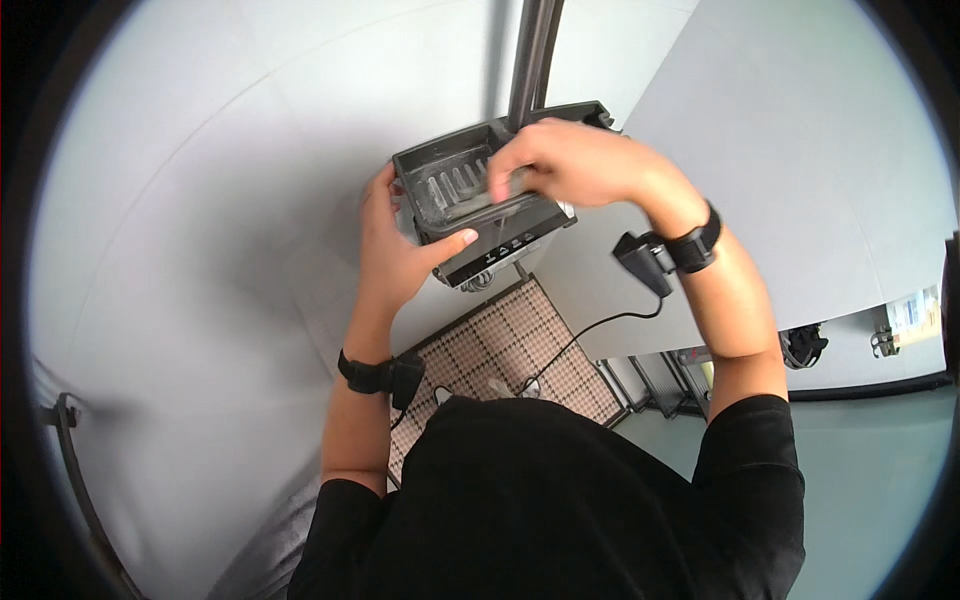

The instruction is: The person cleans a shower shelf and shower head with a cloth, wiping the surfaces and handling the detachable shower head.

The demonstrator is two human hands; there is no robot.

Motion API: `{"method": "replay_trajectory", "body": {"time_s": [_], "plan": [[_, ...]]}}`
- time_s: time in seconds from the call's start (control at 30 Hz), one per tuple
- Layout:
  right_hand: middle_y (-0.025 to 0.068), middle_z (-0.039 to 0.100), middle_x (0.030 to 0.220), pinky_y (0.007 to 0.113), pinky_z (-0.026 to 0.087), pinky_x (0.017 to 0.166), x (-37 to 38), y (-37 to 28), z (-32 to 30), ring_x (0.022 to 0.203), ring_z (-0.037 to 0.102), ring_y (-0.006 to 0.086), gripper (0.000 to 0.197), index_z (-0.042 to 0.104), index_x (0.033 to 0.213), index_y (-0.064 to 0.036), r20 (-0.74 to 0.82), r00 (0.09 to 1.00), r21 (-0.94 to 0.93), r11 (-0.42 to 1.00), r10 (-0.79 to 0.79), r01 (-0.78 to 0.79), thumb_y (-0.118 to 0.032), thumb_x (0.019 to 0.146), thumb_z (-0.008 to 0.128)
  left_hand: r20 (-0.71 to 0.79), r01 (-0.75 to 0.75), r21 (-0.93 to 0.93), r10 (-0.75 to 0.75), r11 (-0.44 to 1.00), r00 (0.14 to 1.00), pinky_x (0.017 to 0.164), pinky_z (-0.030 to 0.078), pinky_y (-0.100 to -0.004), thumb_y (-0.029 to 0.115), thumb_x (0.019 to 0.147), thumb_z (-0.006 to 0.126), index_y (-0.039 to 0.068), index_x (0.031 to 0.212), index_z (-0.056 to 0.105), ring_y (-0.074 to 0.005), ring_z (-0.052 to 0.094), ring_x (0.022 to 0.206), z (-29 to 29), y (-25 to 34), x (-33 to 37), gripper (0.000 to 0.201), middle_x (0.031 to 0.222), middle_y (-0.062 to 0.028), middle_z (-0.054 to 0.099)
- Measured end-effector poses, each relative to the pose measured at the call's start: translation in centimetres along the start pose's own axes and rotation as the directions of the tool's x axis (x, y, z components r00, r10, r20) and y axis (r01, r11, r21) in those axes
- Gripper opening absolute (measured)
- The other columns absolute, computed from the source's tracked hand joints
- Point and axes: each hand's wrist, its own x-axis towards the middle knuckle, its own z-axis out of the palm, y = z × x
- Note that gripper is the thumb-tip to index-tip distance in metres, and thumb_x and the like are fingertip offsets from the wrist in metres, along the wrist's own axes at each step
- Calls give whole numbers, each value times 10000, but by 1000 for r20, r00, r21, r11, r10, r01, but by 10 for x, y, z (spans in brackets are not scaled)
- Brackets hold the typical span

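A black shelf tray [448, 150] with a ribbed floor sits on a dark vertical pole [531, 60]. Whitish residue marks the tray's inside, and its front panel [500, 248] carries a row of small pale symbols. My left hand [392, 255] grips the tray's left end, thumb over the front edge and fingers around the side. Inside the tray, over its middle, my right hand [565, 165] bends downward with curled fingers, blurred by motion. Something pale shows beneath those fingers, but I cannot make out what it is.
Smooth pale walls [200, 200] enclose the spot. Below lies a checked mat [525, 330], with my shoes partly visible. A black device [645, 262] on my right wrist trails a cable, and another band [375, 375] circles my left wrist. A dark rack [665, 385] stands at right.
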Motion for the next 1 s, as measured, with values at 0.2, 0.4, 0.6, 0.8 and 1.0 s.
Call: {"method": "replay_trajectory", "body": {"time_s": [0.2, 0.4, 0.6, 0.8, 1.0], "plan": [[125, 788, 982, 426, 580, 870, -39, 27, -21, 967, 745, 315, 268, 784, 1014, -44, -74, 965, -185, 947, 253, -262, 101, 894, 593, -13, -4, 32, 4, 999, 1000, 1145, 465, -495, 309, 685, 1021, -34, 1544, 442, -345, 540, 1338, 0, 4, -1, 1092, 1464, -205, 537], [153, 803, 1026, 401, 579, 871, 6, -4, 21, 960, 761, 322, 281, 789, 1062, -20, -148, 988, 95, 994, -48, 62, 69, 888, 588, -6, -29, 5, 29, 1000, 1000, 1132, 468, -497, 322, 679, 1020, -8, 1542, 452, -346, 540, 1330, 3, -2, 1, 1085, 1456, -194, 542], [152, 760, 905, 446, 546, 800, 5, -2, 10, 878, 731, 346, 205, 748, 1009, -37, -29, 999, -31, 999, 32, -33, 50, 906, 594, 2, -2, 53, 1, 999, 1000, 1134, 465, -493, 317, 683, 1018, -28, 1536, 448, -344, 525, 1349, -2, 1, -1, 1083, 1457, -213, 536], [149, 790, 974, 416, 573, 838, -16, 21, -9, 953, 761, 315, 323, 777, 1040, -40, 12, 998, -93, 994, 58, -57, 118, 862, 559, 1, -55, 96, 55, 994, 998, 1132, 469, -491, 324, 679, 1022, -22, 1535, 452, -350, 534, 1345, 3, 5, 3, 1085, 1447, -207, 547], [157, 769, 911, 441, 552, 792, 31, -17, 23, 891, 748, 333, 279, 774, 1061, -46, 82, 992, 14, 995, 97, -99, 46, 892, 571, -7, -41, 45, 41, 998, 999, 1119, 454, -442, 305, 691, 1018, 18, 1524, 503, -275, 578, 1296, 1, -1, 3, 1021, 1396, -141, 632]]}}
